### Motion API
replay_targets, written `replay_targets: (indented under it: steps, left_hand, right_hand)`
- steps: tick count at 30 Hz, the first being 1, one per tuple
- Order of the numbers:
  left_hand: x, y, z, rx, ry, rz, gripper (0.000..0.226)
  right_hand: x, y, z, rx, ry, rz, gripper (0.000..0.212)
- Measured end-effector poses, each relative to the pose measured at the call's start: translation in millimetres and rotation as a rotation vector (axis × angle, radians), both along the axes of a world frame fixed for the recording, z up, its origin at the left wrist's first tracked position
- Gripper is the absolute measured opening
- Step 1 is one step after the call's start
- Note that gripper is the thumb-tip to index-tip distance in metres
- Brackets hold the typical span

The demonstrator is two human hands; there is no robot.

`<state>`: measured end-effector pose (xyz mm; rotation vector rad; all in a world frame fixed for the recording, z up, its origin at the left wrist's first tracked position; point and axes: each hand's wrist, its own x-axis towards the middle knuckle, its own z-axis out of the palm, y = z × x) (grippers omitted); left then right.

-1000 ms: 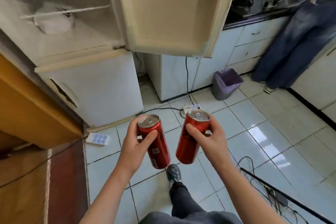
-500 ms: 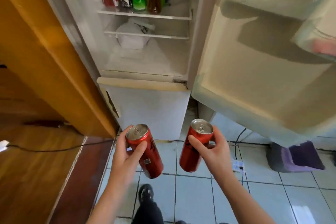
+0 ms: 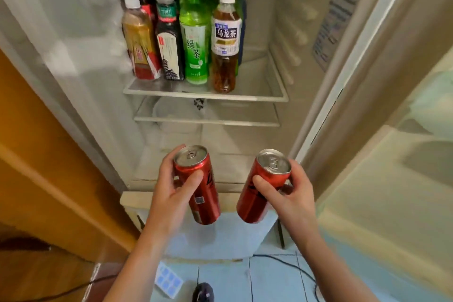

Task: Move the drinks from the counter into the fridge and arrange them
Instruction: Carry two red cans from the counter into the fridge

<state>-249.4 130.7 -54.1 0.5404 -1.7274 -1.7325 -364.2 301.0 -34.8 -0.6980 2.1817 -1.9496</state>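
I stand in front of the open fridge. My left hand (image 3: 171, 193) grips a red can (image 3: 199, 186), held upright below the lower shelf. My right hand (image 3: 286, 193) grips a second red can (image 3: 262, 186), tilted slightly left. Both cans hang in the air, a little apart, level with the bottom of the fridge compartment. Above them the glass shelf (image 3: 257, 98) carries several bottles: an amber tea bottle (image 3: 141, 39), a dark bottle (image 3: 169, 39), a green tea bottle (image 3: 195, 41) and an oolong tea bottle (image 3: 225, 41) in front, more behind. The shelf's right part is bare.
The fridge door (image 3: 392, 154) stands open on my right. A wooden door panel (image 3: 49, 167) is at my left. A second, lower shelf (image 3: 208, 120) sits below the bottles. On the tiled floor lie a blue ice tray (image 3: 168, 282) and a black cable (image 3: 294, 267).
My view has swung from the kitchen floor up to the fridge interior. Both hands have carried the cans closer to the open compartment, and the bottle shelf now fills the upper view.
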Motion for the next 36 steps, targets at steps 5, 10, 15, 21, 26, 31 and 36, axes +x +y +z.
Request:
replay_targets:
  steps: [5, 10, 15, 21, 26, 31, 36]
  left_hand:
    - [-71.0, -51.4, 46.5, -0.131, 0.075, -0.113, 0.047]
    - [-134.5, -60.2, 83.2, -0.263, 0.130, -0.142, 0.057]
    - [-190.2, -54.8, 112.1, -0.365, 0.160, -0.129, 0.065]
    - [-244.2, -57.9, 122.1, -0.360, 0.053, -0.116, 0.070]
    - [-277.5, -53.7, 113.7, -0.236, 0.053, -0.158, 0.062]
    - [-307.8, -54.3, 107.1, -0.200, 0.040, -0.182, 0.055]
    - [-329.4, -62.3, 110.8, -0.245, 0.010, -0.198, 0.075]
  right_hand:
    - [-47.3, -56.5, 40.3, -0.130, 0.112, -0.091, 0.041]
    - [-92.5, -86.9, 72.5, -0.201, 0.206, -0.172, 0.043]
    - [-133.3, -106.4, 97.8, -0.175, 0.261, -0.223, 0.034]
    - [-163.1, -119.4, 92.6, -0.123, 0.177, -0.367, 0.051]
    - [-162.3, -119.2, 78.4, -0.131, 0.190, -0.418, 0.050]
    - [-162.4, -119.5, 73.5, -0.194, 0.140, -0.382, 0.046]
    - [-165.6, -114.8, 72.6, -0.177, 0.166, -0.352, 0.053]
